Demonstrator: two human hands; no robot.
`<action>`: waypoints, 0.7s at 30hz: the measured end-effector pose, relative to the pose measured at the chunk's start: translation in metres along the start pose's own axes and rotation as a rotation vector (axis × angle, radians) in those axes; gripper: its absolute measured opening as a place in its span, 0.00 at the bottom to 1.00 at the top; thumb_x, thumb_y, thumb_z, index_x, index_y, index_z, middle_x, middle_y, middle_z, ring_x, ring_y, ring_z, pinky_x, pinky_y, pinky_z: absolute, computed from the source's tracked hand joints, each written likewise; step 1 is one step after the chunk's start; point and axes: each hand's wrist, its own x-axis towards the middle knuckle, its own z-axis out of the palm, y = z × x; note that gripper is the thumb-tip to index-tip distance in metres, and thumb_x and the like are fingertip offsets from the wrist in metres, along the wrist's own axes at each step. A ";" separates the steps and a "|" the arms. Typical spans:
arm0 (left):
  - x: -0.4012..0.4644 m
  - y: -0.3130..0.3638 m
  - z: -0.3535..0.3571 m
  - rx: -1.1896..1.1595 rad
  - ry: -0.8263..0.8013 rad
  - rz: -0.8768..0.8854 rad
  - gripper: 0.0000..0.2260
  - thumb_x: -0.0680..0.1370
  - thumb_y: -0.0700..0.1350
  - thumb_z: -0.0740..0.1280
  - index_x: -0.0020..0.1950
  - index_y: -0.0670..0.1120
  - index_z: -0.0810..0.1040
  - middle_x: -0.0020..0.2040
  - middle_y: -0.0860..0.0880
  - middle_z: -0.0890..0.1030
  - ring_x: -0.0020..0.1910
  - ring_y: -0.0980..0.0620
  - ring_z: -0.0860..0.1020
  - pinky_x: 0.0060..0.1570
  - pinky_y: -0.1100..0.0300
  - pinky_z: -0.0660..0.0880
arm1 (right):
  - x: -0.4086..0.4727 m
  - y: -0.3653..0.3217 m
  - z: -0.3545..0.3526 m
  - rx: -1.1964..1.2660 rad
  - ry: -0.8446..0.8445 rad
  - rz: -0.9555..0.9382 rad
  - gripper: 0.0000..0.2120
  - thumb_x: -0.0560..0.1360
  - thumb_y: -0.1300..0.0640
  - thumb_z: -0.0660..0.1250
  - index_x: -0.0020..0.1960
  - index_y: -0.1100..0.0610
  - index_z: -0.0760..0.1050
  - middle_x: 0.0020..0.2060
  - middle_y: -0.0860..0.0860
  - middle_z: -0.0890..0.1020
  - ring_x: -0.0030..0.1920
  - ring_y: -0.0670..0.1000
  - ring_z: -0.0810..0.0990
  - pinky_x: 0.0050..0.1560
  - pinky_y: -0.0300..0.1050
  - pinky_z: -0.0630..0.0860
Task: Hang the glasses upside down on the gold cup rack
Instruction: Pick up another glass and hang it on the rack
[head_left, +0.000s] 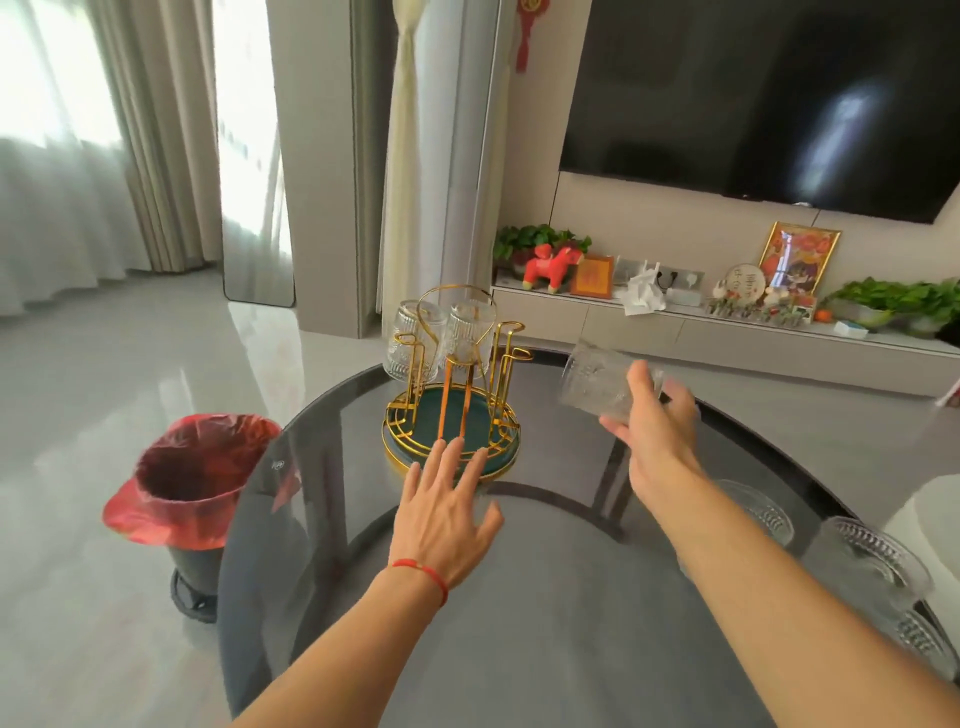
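Glasses (872, 558) wait nearest you at the right edge of the table (519, 597): ribbed, clear, clustered beside your right forearm, the closest ones blurred and partly cut off by the frame. Your left hand (447, 514) lies flat over the dark glass top with fingers spread and nothing in it, its fingertips reaching the near rim of the rack (452, 405); a red string (423, 571) circles that wrist. Your right hand (652, 415) is farther out and lifted above the table, wrapped around a glass (597, 384) that is tipped on its side with its mouth turned toward the rack, just to the rack's right and not touching it. Beyond your left fingers the rack stands on the far part of the table, gold wire prongs rising from a round green tray with a gold rim. Two glasses (467, 327) already hang upside down on its back prongs; the front and right prongs are bare. On the floor left of the table stands a bin (197, 488) lined with a red bag. Against the far wall runs a low cabinet (675, 327), with a television (753, 98) above it.
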 end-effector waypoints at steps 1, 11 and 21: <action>-0.002 0.001 0.001 0.025 0.013 -0.004 0.34 0.78 0.65 0.47 0.81 0.51 0.59 0.81 0.42 0.60 0.81 0.42 0.52 0.78 0.42 0.57 | 0.009 -0.010 0.009 -0.061 0.007 -0.054 0.29 0.79 0.43 0.69 0.75 0.53 0.69 0.65 0.53 0.78 0.45 0.48 0.83 0.56 0.56 0.84; 0.000 -0.001 0.007 0.071 0.023 -0.006 0.32 0.79 0.62 0.53 0.80 0.51 0.58 0.78 0.43 0.63 0.81 0.41 0.54 0.79 0.41 0.56 | 0.058 -0.043 0.099 -0.384 -0.083 -0.369 0.31 0.72 0.47 0.75 0.72 0.53 0.74 0.69 0.53 0.79 0.67 0.54 0.77 0.60 0.44 0.73; 0.001 -0.002 0.010 0.070 0.013 0.002 0.32 0.80 0.63 0.52 0.81 0.52 0.54 0.80 0.42 0.59 0.81 0.40 0.51 0.79 0.40 0.53 | 0.059 -0.031 0.121 -0.627 -0.180 -0.518 0.31 0.72 0.47 0.76 0.72 0.57 0.76 0.69 0.57 0.79 0.69 0.58 0.76 0.69 0.54 0.75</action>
